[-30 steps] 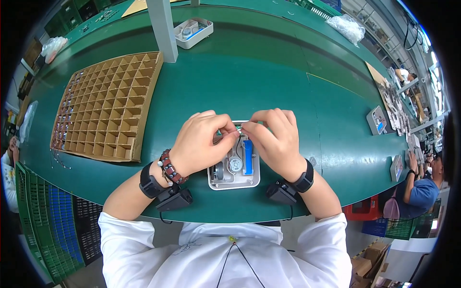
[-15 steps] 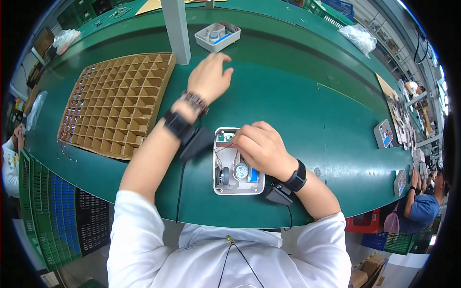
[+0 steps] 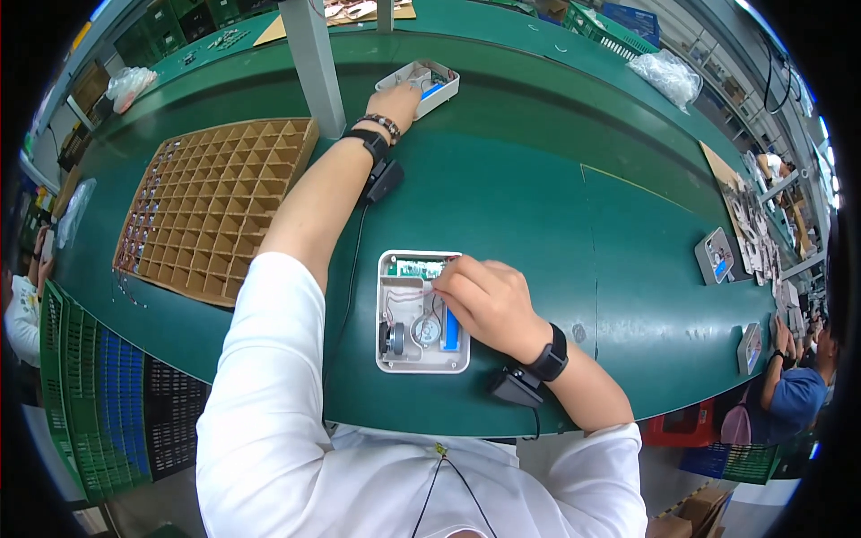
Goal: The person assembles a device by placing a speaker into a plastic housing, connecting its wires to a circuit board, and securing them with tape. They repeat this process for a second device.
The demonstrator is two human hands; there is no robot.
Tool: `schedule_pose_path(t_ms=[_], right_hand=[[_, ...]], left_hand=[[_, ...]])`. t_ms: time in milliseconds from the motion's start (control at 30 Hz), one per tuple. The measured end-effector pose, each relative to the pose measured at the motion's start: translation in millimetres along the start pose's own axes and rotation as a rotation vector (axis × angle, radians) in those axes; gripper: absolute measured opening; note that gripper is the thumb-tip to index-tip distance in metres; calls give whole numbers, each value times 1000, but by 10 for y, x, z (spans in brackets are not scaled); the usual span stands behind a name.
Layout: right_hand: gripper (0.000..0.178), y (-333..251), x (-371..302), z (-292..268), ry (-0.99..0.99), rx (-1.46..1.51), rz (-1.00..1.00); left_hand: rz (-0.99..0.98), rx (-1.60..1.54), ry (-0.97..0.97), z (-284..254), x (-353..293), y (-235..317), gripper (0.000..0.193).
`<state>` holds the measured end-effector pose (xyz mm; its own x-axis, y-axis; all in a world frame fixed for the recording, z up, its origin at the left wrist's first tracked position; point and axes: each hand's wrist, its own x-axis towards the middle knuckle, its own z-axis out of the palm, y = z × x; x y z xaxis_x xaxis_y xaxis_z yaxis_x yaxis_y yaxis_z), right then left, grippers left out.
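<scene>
In front of me a light grey plastic housing (image 3: 383,314) lies open side up. It holds a green circuit board (image 3: 420,268), a black round speaker (image 3: 393,338), a silver round part (image 3: 425,332) and a blue block (image 3: 452,329). My right hand (image 3: 489,300) is over its right wall, fingertips pinched on thin wires (image 3: 414,296) inside; the exact grip is partly hidden. My left arm is stretched far forward. My left hand (image 3: 400,100) grips the near left wall of a second similar housing (image 3: 441,96); its fingertips are partly hidden.
A divided cardboard tray (image 3: 215,211) with small wired parts in its left cells sits left. A grey post (image 3: 314,76) rises beside the far housing. More housings (image 3: 716,257) stand at the right. Black cables (image 3: 352,269) run from my wrist devices. Co-workers sit at both sides.
My left hand has reached farther forward and taken hold of the far housing, which has shifted slightly right. The near housing sits a little farther left, with my right hand still at its wires.
</scene>
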<state>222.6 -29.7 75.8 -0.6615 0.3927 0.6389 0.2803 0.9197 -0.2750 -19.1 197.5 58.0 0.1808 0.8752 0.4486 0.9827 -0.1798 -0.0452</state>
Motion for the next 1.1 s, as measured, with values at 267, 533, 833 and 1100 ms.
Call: schedule_pose_path(t_ms=[267,533,833,1100], right_hand=[[15,34,-41,30,62,-10,-6],[16,28,-64,79,-4,-14,89],[13,-15,163,-57,-182,-53,348],[14,8,217,-16,-245,-86,378]], left_hand=[[11,-175,134,-616,-643,396,19],[7,-181,139,-1043,-1776,461,17],[-35,-797,194,-1184,-2185,597,19],[-46,-1058,-100,-1126,-2226,616,21]])
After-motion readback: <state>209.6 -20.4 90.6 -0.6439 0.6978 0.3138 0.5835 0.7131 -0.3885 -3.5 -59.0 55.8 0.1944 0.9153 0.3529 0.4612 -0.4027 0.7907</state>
